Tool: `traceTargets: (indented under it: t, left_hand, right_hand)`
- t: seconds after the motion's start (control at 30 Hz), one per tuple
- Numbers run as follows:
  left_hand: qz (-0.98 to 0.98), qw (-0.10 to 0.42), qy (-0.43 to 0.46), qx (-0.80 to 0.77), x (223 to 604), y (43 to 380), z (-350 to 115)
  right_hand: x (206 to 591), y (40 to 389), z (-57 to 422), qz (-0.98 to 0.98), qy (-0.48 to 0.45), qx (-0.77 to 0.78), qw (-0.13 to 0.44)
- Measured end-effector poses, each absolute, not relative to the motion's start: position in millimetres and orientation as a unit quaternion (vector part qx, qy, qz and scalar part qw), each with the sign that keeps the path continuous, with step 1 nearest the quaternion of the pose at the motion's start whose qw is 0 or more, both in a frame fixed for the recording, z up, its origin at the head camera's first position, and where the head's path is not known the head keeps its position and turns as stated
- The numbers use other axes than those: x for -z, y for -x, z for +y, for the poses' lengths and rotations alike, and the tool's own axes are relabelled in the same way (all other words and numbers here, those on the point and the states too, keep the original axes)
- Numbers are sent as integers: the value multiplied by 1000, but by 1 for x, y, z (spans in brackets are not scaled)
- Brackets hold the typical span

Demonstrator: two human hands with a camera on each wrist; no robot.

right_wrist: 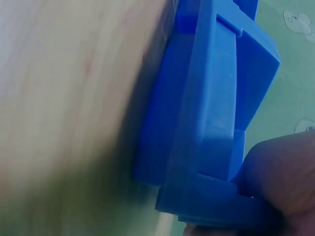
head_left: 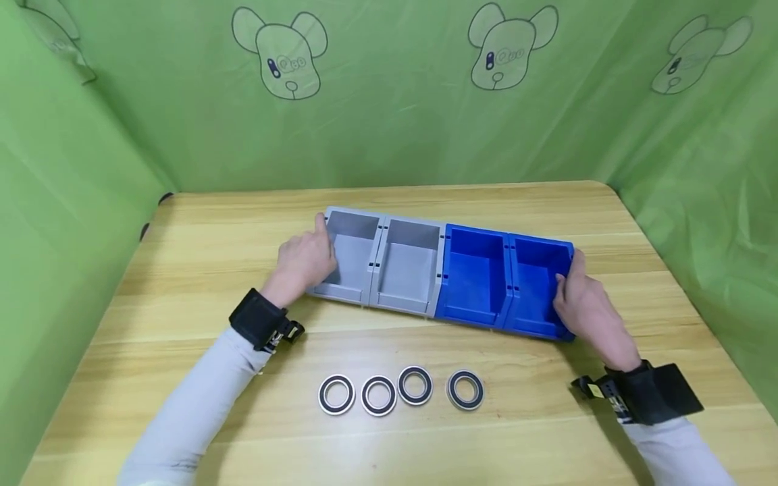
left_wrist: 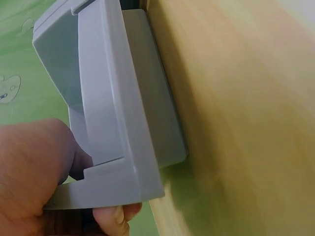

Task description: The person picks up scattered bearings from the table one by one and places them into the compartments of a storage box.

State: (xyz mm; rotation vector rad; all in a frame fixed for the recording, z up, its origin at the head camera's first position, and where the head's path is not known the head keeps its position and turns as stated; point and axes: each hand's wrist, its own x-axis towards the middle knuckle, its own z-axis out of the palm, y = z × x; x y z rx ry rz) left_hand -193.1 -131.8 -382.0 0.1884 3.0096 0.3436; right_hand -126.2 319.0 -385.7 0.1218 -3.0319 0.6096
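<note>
Two grey bins (head_left: 406, 307) and two blue bins (head_left: 468, 312) stand side by side in one joined row, slanting down toward the right in the head view. My left hand (head_left: 308, 260) grips the outer wall of the leftmost grey bin, thumb inside and fingers outside, as the left wrist view shows with the grey bin wall (left_wrist: 113, 184). At the other end my right hand (head_left: 586, 304) grips the outer wall of the rightmost blue bin; its thumb reaches inside. The blue wall (right_wrist: 216, 201) fills the middle of the right wrist view.
Several ring-shaped bearings with black seals lie in front of the bins, among them a leftmost bearing (head_left: 337, 406) and a rightmost bearing (head_left: 465, 403). The wooden table (head_left: 200, 283) is enclosed by green fabric walls (head_left: 389, 135) at the back and sides.
</note>
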Motion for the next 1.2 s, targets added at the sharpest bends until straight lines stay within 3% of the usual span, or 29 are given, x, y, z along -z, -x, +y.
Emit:
traceTargets:
  t: [0.53, 0.97, 1.2]
  left_hand:
    - [993, 33, 2, -117, 381, 144, -182]
    - [991, 10, 36, -129, 374, 103, -193]
    - [991, -9, 37, -130, 374, 99, -193]
  right_hand:
    - [386, 140, 270, -976, -94, -194, 17]
    - [381, 131, 257, -974, -111, -195, 8]
    - [379, 132, 256, -972, -108, -208, -8]
